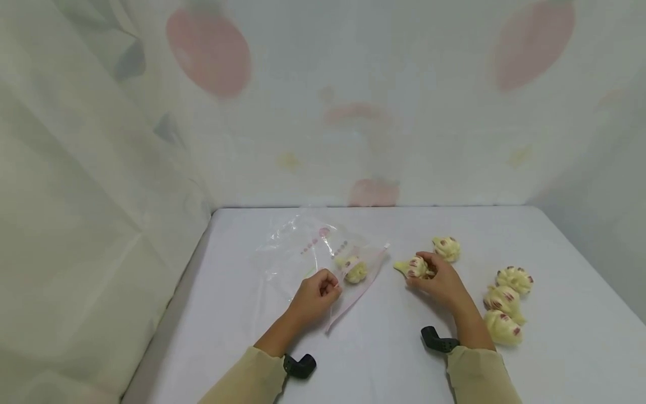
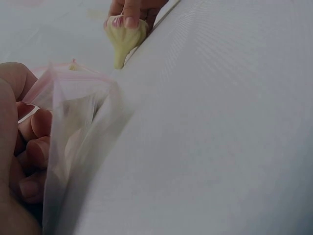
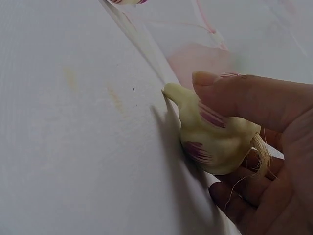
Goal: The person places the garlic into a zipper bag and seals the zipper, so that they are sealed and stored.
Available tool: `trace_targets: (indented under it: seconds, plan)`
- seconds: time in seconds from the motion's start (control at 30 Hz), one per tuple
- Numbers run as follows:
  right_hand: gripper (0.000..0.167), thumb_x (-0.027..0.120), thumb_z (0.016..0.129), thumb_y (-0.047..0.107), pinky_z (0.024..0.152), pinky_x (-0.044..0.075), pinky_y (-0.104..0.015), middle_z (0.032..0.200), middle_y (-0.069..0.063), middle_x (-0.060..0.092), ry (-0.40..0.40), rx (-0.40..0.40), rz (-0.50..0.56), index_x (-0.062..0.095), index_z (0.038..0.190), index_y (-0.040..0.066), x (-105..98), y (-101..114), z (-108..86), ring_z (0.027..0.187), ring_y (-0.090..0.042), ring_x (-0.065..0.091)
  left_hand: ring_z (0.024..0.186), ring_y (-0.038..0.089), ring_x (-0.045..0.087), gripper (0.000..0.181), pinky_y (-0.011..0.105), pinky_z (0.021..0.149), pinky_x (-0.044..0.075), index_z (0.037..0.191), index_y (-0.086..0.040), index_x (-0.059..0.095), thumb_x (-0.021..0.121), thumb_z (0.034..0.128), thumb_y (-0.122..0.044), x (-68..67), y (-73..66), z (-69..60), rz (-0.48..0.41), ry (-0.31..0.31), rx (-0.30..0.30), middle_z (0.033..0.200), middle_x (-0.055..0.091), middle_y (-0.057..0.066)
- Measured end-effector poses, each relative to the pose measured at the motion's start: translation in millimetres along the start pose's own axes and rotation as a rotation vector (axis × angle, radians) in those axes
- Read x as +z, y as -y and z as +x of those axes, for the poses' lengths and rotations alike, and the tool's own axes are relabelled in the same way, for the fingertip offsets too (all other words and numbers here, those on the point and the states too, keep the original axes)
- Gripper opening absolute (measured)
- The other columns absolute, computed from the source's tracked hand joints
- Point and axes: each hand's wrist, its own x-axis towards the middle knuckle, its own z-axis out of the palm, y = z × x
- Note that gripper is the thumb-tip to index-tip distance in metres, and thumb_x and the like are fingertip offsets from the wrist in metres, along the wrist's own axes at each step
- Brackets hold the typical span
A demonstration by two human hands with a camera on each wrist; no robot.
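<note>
My left hand (image 1: 314, 294) pinches the pink-edged mouth of a clear zip bag (image 1: 290, 252), which lies on the white table. Inside the bag, near its mouth, is one garlic bulb (image 1: 356, 272). To the right, my right hand (image 1: 444, 285) grips another garlic bulb (image 1: 416, 267) between thumb and fingers, its stem pointing left at the bag. The right wrist view shows this garlic bulb (image 3: 208, 134) with purple streaks and stringy roots by the palm. In the left wrist view the bag's mouth (image 2: 80, 76) stands partly raised beside the curled fingers.
Behind the right hand sits a loose garlic bulb (image 1: 446, 248). Three more, a back one (image 1: 513, 279), a middle one (image 1: 503, 300) and a front one (image 1: 503, 328), touch in a row at the right. A patterned cloth (image 1: 373, 140) hangs behind the table (image 1: 373, 365).
</note>
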Motion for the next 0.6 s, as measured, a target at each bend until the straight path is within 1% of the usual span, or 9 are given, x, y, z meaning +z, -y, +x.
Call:
trace_targets:
  seconds: [0.1,0.17,0.23,0.33,0.47,0.53,0.6]
  plan:
    - [0.076,0.079,0.083,0.03,0.097,0.047,-0.047,0.138,-0.022,0.053,-0.005,-0.002,0.008,0.043,0.144,0.001,1.0,-0.4,1.5,0.122,-0.039,0.055,0.059,0.002,0.046,0.01,0.018,0.054,0.04,0.088,-0.016,0.058,0.066,0.0903,-0.012,-0.3,-0.5,-0.2,-0.003,-0.01,0.001,0.067,0.054,-0.009]
    - [0.076,0.078,0.084,0.034,0.096,0.047,-0.048,0.138,-0.022,0.053,-0.005,0.003,0.007,0.044,0.144,0.002,1.2,-0.1,2.0,0.123,-0.04,0.054,0.059,0.002,0.046,0.01,0.018,0.054,0.04,0.087,-0.015,0.058,0.067,0.09,-0.012,-0.7,-1.0,-0.6,-0.005,-0.017,0.005,0.067,0.053,-0.009]
    - [0.075,0.077,0.084,0.038,0.096,0.047,-0.049,0.139,-0.019,0.053,-0.011,0.014,0.007,0.045,0.144,0.006,0.9,1.3,2.2,0.125,-0.04,0.052,0.059,0.003,0.046,0.009,0.019,0.054,0.04,0.087,-0.014,0.058,0.067,0.0897,-0.011,-0.5,-1.1,-0.7,-0.004,-0.02,0.012,0.067,0.054,-0.008]
    - [0.072,0.077,0.083,0.043,0.091,0.047,-0.046,0.138,-0.014,0.054,-0.006,0.026,0.024,0.049,0.142,0.014,0.5,5.7,1.3,0.124,-0.037,0.051,0.059,0.003,0.046,0.009,0.019,0.054,0.041,0.088,-0.013,0.058,0.067,0.0897,-0.011,0.1,-1.0,-0.2,0.004,-0.019,0.021,0.068,0.054,-0.007]
    - [0.068,0.079,0.081,0.04,0.083,0.047,-0.037,0.134,-0.008,0.056,0.043,0.006,0.097,0.052,0.14,0.02,4.0,17.5,-2.1,0.115,-0.029,0.051,0.059,0.002,0.047,0.009,0.019,0.054,0.041,0.087,-0.014,0.059,0.067,0.0904,-0.012,1.1,-0.3,0.5,0.017,-0.01,0.011,0.068,0.054,-0.009]
    - [0.066,0.08,0.081,0.038,0.08,0.047,-0.035,0.128,-0.008,0.059,0.074,-0.022,0.113,0.053,0.139,0.021,8.9,24.7,-3.3,0.109,-0.026,0.052,0.059,0.003,0.047,0.009,0.019,0.054,0.041,0.087,-0.014,0.059,0.067,0.0908,-0.013,1.6,-0.5,0.4,0.025,-0.009,0.013,0.068,0.054,-0.009]
    - [0.065,0.08,0.08,0.037,0.078,0.047,-0.035,0.125,-0.006,0.06,0.097,-0.052,0.104,0.054,0.138,0.022,15.7,31.8,-4.3,0.107,-0.025,0.052,0.058,0.002,0.046,0.009,0.019,0.054,0.041,0.087,-0.015,0.059,0.067,0.0906,-0.013,2.4,-0.3,0.3,0.025,-0.011,0.024,0.067,0.054,-0.009]
